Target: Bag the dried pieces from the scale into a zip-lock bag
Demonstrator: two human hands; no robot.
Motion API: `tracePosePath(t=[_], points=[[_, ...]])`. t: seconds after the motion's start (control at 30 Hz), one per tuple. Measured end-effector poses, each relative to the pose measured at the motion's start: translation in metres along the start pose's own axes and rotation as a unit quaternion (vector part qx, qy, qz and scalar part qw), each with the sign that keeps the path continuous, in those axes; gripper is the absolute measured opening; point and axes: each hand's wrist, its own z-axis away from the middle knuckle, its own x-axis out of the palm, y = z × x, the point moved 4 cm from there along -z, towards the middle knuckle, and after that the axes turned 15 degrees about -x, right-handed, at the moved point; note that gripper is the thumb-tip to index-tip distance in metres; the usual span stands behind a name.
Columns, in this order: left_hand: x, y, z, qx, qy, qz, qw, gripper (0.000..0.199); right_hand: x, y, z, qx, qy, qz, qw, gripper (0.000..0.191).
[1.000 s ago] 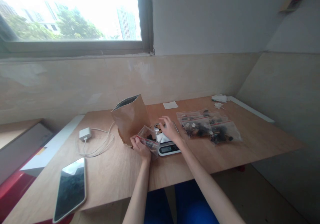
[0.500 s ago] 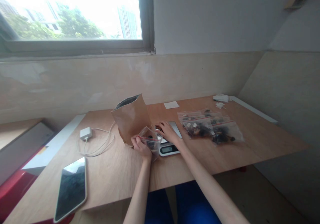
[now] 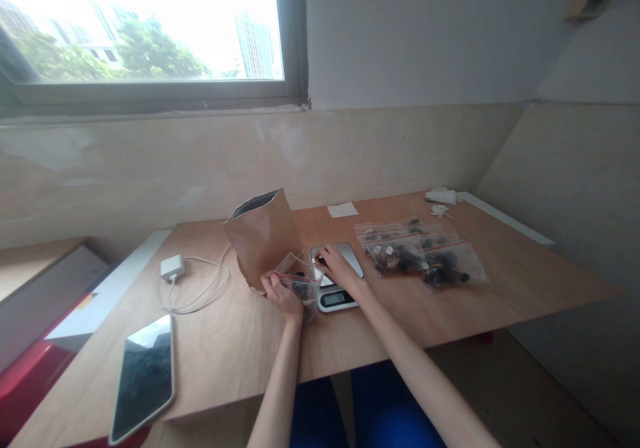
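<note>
My left hand is closed on the edge of a clear zip bag with a red stripe; a few dark pieces show inside it. Over the plate of a kitchen scale, my right hand has its fingers drawn together at the plate's left part. Something small and dark is at those fingertips, too small to name. The scale's display faces me, its digits unreadable. Just behind my left hand stands a brown paper bag, upright with its mouth open and a dark lining showing.
Several filled zip bags lie right of the scale. A white card and crumpled white items are farther back. On the left are a white charger with its cable and a tablet near the table edge.
My right hand has shifted slightly right on the scale and its fingers have drawn in, uncovering more of the plate. My left hand and the zip bag have hardly moved.
</note>
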Motion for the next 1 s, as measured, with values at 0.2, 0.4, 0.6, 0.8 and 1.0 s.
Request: tracePosePath(t=[0.2, 0.4, 0.6, 0.8, 1.0], points=[[0.001, -0.004, -0.002, -0.005, -0.002, -0.003, 1.000, 0.018, 0.001, 0.003, 0.002, 0.041, 0.062, -0.072, 0.995, 0.007], [0.001, -0.004, -0.002, 0.000, -0.008, -0.017, 1.000, 0.020, -0.023, -0.007, -0.009, 0.100, 0.198, -0.158, 0.962, 0.012], [0.002, -0.007, -0.002, 0.000, -0.010, -0.019, 1.000, 0.021, -0.035, -0.041, -0.031, 0.047, 0.143, -0.262, 0.953, 0.019], [-0.001, -0.012, -0.006, -0.002, 0.003, -0.028, 1.000, 0.021, -0.025, -0.055, -0.039, 0.052, 0.048, -0.273, 0.959, 0.024], [-0.002, -0.009, -0.006, 0.000, 0.006, -0.020, 1.000, 0.020, -0.026, -0.059, -0.043, 0.033, 0.008, -0.226, 0.974, 0.033]])
